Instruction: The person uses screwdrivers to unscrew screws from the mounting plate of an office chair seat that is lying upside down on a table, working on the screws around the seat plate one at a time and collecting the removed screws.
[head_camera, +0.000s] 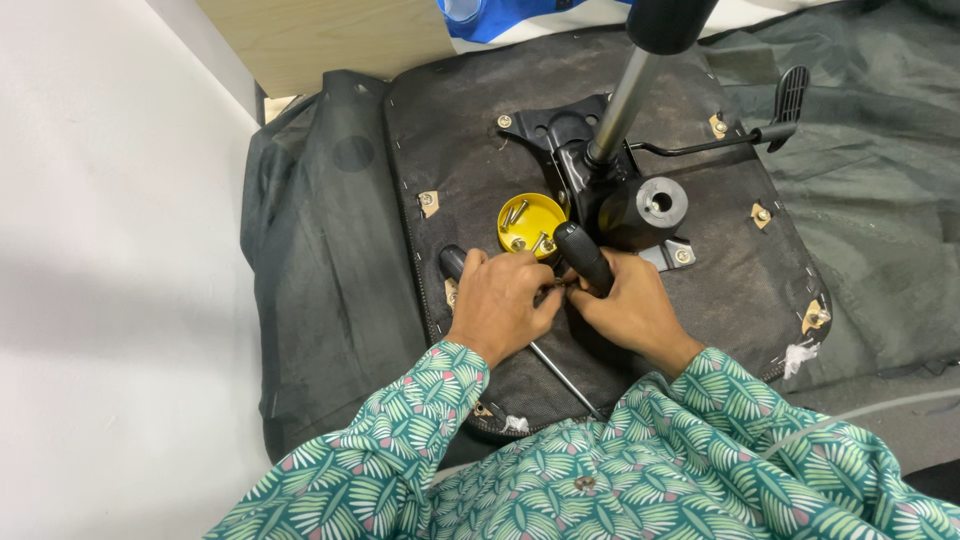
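Left hand (497, 300) pinching small fastener at black fabric-covered chair seat underside (480, 180); right hand (625, 305) gripping black-handled screwdriver (583, 257). Risking tip slipping toward fingers; elbow tipping round yellow plastic cup of bolts (530, 222), sitting just beyond.

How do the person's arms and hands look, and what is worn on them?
Both arms are covered by long sleeves of a green shirt printed with pale leaf shapes and small pink patches. The cuffs end at the wrists. The left hand and right hand are bare: no gloves, and no ring or watch shows. A small round button sits on the shirt front.
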